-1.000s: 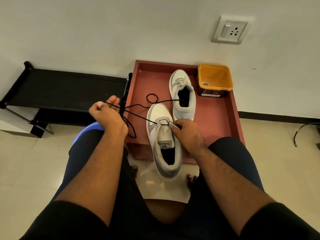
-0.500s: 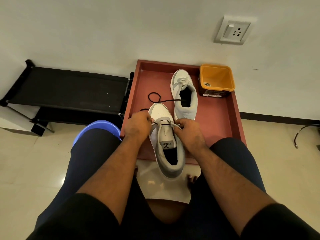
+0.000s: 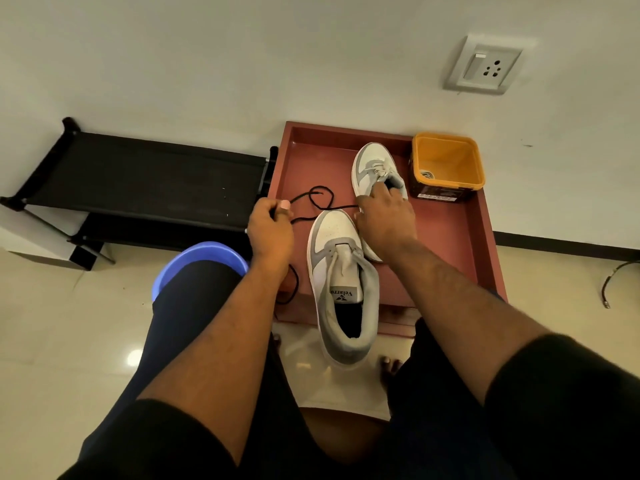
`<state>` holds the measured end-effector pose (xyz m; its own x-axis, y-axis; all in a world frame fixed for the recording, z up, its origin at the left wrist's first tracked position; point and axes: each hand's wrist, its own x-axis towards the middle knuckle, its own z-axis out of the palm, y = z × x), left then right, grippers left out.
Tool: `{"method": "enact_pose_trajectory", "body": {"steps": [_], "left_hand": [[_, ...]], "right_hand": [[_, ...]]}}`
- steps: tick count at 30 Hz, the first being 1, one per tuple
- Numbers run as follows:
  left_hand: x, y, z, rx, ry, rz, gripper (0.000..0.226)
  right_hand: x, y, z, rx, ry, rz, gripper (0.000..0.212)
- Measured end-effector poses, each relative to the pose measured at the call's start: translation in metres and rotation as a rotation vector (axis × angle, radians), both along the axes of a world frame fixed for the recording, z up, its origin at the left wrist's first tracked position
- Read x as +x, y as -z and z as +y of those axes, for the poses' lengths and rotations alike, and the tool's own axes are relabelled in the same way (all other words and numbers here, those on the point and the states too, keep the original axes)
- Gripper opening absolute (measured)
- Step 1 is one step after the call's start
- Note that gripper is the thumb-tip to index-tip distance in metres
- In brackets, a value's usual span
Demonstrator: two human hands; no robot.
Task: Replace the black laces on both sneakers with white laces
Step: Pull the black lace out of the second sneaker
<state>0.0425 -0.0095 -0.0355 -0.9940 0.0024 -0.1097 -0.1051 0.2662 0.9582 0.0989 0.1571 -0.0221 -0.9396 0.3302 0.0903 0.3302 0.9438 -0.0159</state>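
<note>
Dim warm indoor light, glare spot on floor tiles (image 3: 133, 358), wide-angle edge bending

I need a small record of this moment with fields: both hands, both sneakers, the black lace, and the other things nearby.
left hand: pinches the black lace
right hand: reaches over the far sneaker, fingers on its opening; whether it grips is unclear
near sneaker: no lace visible, heel overhanging the red tray
far sneaker: on the tray, white lace at its front
black lace: free, looped on the tray
yellow tub: at the tray's far right corner
blue bucket: on the floor, left
</note>
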Motion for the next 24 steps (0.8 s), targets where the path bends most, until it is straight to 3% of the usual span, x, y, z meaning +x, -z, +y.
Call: {"method": "enact_pose_trajectory", "body": {"steps": [3,6,7,10,12,16,20,24], "left_hand": [[-0.003,-0.001,0.004,0.055,0.045,-0.042,0.012],[-0.004,-0.005,0.007,0.120,0.085,-0.094,0.010],[-0.005,-0.008,0.008,0.140,0.106,-0.102,0.010],[-0.009,-0.023,0.013,0.221,0.213,-0.099,0.012],[-0.011,-0.037,0.016,0.244,0.302,-0.039,0.019],[-0.016,-0.079,0.016,0.316,0.401,0.167,0.010],[-0.022,-0.138,0.003,0.385,0.402,0.339,0.006],[-0.021,-0.198,-0.013,0.481,0.340,0.400,0.004]], "right_hand": [[-0.025,0.000,0.006,0.232,-0.079,-0.198,0.028],[-0.035,-0.001,0.007,0.260,-0.141,-0.229,0.026],[-0.038,-0.001,0.008,0.177,-0.152,-0.161,0.025],[-0.042,-0.020,0.001,-0.379,-0.154,0.133,0.018],[-0.041,-0.048,-0.006,-0.636,-0.185,0.275,0.012],[-0.032,-0.103,-0.021,-0.907,-0.151,0.500,0.010],[-0.029,-0.148,-0.032,-1.097,-0.204,0.582,0.008],[-0.025,-0.189,-0.049,-1.338,-0.239,0.707,0.023]]}}
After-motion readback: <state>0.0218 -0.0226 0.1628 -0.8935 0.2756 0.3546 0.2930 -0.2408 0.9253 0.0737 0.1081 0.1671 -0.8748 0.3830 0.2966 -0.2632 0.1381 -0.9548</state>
